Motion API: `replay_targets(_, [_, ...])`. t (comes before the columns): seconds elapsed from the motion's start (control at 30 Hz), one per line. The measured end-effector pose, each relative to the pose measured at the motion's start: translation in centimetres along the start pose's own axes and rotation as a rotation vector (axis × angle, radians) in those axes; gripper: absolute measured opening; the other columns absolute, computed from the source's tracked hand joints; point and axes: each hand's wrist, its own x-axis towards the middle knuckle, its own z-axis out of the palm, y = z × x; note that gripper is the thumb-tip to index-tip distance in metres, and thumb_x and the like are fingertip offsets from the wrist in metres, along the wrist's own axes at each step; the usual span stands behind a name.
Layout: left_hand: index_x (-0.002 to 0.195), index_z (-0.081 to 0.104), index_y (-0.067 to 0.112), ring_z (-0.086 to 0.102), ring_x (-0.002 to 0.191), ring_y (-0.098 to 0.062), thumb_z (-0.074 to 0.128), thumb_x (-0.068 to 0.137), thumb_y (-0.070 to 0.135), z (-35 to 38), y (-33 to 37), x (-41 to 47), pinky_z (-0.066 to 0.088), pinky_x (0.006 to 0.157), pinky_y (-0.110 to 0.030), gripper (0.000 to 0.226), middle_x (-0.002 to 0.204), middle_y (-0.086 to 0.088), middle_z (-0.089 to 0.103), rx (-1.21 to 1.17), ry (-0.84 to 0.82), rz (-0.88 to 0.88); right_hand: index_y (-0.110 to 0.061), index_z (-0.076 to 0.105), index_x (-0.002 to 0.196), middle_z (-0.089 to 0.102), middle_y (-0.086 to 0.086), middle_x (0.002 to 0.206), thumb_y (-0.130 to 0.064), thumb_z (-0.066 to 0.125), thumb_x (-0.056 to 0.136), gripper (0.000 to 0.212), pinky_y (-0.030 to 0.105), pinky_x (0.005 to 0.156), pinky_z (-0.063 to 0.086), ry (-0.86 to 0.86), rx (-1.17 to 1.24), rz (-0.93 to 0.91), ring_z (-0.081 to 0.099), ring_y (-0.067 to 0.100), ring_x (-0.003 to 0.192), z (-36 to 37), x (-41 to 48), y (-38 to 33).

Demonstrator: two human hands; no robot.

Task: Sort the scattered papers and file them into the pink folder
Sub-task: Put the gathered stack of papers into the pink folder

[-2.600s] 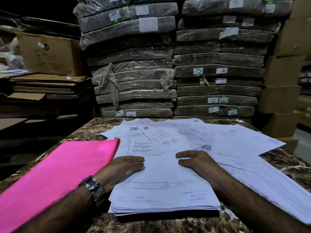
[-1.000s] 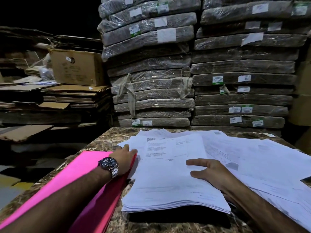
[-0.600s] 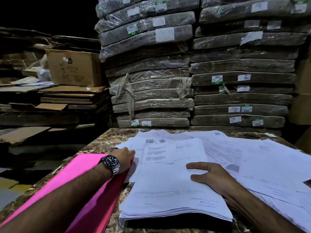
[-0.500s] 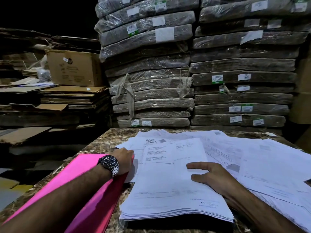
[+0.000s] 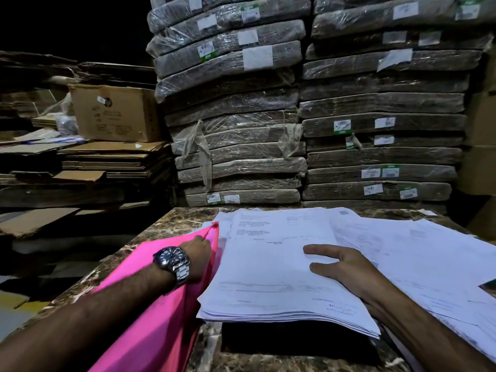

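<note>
here, left hand (image 5: 197,257) gripping pink folder (image 5: 161,334), right hand (image 5: 346,272) flat on papers (image 5: 268,277), wrapped bundles (image 5: 236,157) behind

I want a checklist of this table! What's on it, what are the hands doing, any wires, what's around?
Surface: brown marble table, papers over most of it.
Job's things: pink folder at left, cover tilted up; paper stack in the middle; loose papers spread at right.
Clutter: nothing seen.
Hands: left hand grips the folder's edge; right hand rests flat on the stack.
Cables: nothing seen.
Surroundings: wrapped bundles stacked behind; cardboard box and flat cardboard at left.
</note>
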Motion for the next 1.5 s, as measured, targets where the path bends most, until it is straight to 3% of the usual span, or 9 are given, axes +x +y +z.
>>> replay_targets(0.3, [0.120,0.050,-0.001,0.056,0.110,-0.033,0.058,0.080,0.004,-1.3,2.5,5.2,0.049,0.092,-0.037,0.041,0.120,-0.017,0.053,-0.199,0.145,0.104,-0.014,0.072,0.109,0.066,-0.011,0.100,0.004,0.067,0.085,0.031,0.002,0.050,0.044,0.009,-0.071,-0.007,0.065,-0.013,0.063,-2.0,0.7,0.1])
replay_targets(0.4, [0.131,0.045,-0.001,0.057,0.109,-0.031,0.056,0.081,0.000,-1.2,3.2,5.5,0.051,0.090,-0.035,0.051,0.120,-0.016,0.054,-0.209,0.127,0.103,-0.015,0.073,0.108,0.067,-0.007,0.105,0.004,0.068,0.084,0.031,0.003,0.053,0.046,0.014,-0.104,0.006,0.066,-0.010,0.071,-2.5,1.0,0.4])
replay_targets(0.5, [0.150,0.014,0.003,0.057,0.109,-0.031,0.054,0.081,-0.005,-1.2,3.8,5.3,0.050,0.088,-0.035,0.080,0.120,-0.016,0.054,-0.197,0.124,0.142,-0.017,0.075,0.104,0.069,-0.005,0.108,0.003,0.069,0.082,0.030,0.007,0.056,0.049,0.032,-0.124,0.016,0.069,-0.002,0.076,-2.5,1.3,0.8])
replay_targets(0.63, [0.151,0.010,0.005,0.057,0.105,-0.028,0.053,0.080,-0.008,-1.2,4.3,4.7,0.052,0.084,-0.034,0.084,0.108,-0.011,0.054,-0.223,0.149,0.170,-0.016,0.076,0.101,0.072,0.001,0.107,0.005,0.069,0.082,0.029,0.016,0.058,0.053,0.032,-0.116,0.041,0.074,0.013,0.078,-2.3,1.4,1.0])
replay_targets(0.77, [0.153,0.003,0.015,0.058,0.101,-0.030,0.051,0.082,-0.007,-1.0,4.0,4.5,0.052,0.081,-0.036,0.089,0.109,-0.012,0.053,-0.263,0.164,0.147,-0.021,0.077,0.098,0.072,-0.006,0.107,0.001,0.072,0.080,0.029,0.012,0.062,0.053,0.010,-0.153,0.021,0.073,0.007,0.083,-2.3,1.4,0.9])
replay_targets(1.0, [0.144,0.034,0.007,0.053,0.110,-0.031,0.044,0.092,-0.002,-1.5,5.2,2.9,0.049,0.090,-0.039,0.054,0.118,-0.014,0.055,-0.329,0.181,0.225,-0.017,0.078,0.096,0.073,0.003,0.108,0.005,0.070,0.080,0.028,0.028,0.076,0.058,0.043,-0.129,0.045,0.074,0.021,0.088,-1.9,1.7,1.7])
replay_targets(1.13, [0.108,0.065,0.013,0.055,0.106,-0.025,0.053,0.086,0.001,-0.8,4.7,2.5,0.050,0.084,-0.033,0.028,0.112,-0.006,0.058,-0.369,0.167,0.219,-0.020,0.078,0.093,0.074,0.001,0.104,0.003,0.072,0.078,0.028,0.027,0.074,0.057,0.074,-0.146,0.043,0.074,0.021,0.087,-1.9,1.8,2.2])
replay_targets(1.37, [0.091,0.074,0.017,0.062,0.096,-0.014,0.055,0.078,0.003,1.3,2.8,-2.0,0.048,0.080,-0.021,0.027,0.097,0.003,0.069,-0.349,0.051,0.227,-0.017,0.076,0.096,0.072,-0.006,0.098,0.006,0.071,0.079,0.028,0.014,0.059,0.053,0.093,-0.131,0.055,0.072,0.017,0.086,-1.1,1.7,2.5])
replay_targets(1.5, [0.088,0.072,0.021,0.065,0.091,-0.011,0.051,0.077,0.012,2.9,1.7,-4.4,0.052,0.081,-0.023,0.026,0.078,0.016,0.060,-0.412,0.105,0.186,-0.014,0.076,0.096,0.072,-0.004,0.092,0.007,0.069,0.080,0.027,0.013,0.053,0.051,0.109,-0.107,0.073,0.072,0.018,0.080,-0.7,1.4,2.4])
